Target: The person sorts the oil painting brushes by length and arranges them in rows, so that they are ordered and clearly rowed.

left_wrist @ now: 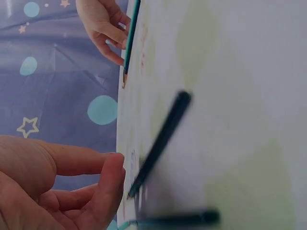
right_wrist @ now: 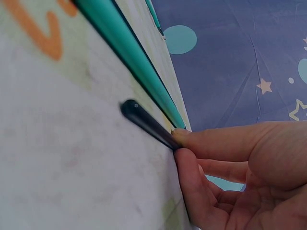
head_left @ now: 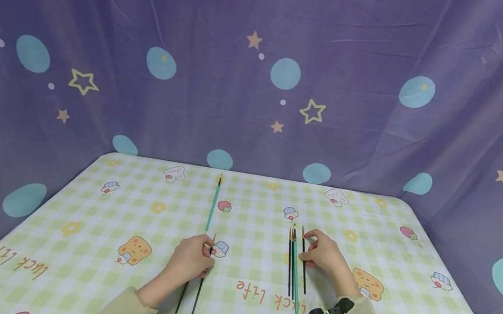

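- Head view puts your right hand (head_left: 324, 255) at the row of brushes on the right and your left hand (head_left: 192, 256) over the nearer brushes on the left.
- Your right thumb and fingertip pinch the outer black brush (right_wrist: 148, 123), which lies just beside the long teal brush (head_left: 295, 287) and two slim black brushes (head_left: 290, 262).
- Your left thumb and finger come together above the dark-handled brush (left_wrist: 160, 139), its tip showing past your hand; whether you pinch it, you cannot tell from these views. A second dark handle (head_left: 182, 297) lies near it on the tablecloth (head_left: 250, 263).
- Well beyond your left hand, the far teal brush (head_left: 213, 205) lies on its own.
- Expect each brush to feel very light and stiff along the handle, with a soft, easily splayed tip.
- The smooth, rounded handles probably roll under a sideways nudge and may slip or swivel in a loose pinch.
- Take hold on the handle, near its balance point, with thumb and finger on opposite sides; use light pressure, spare the bristles, and keep your knuckles off the neighbouring handles.
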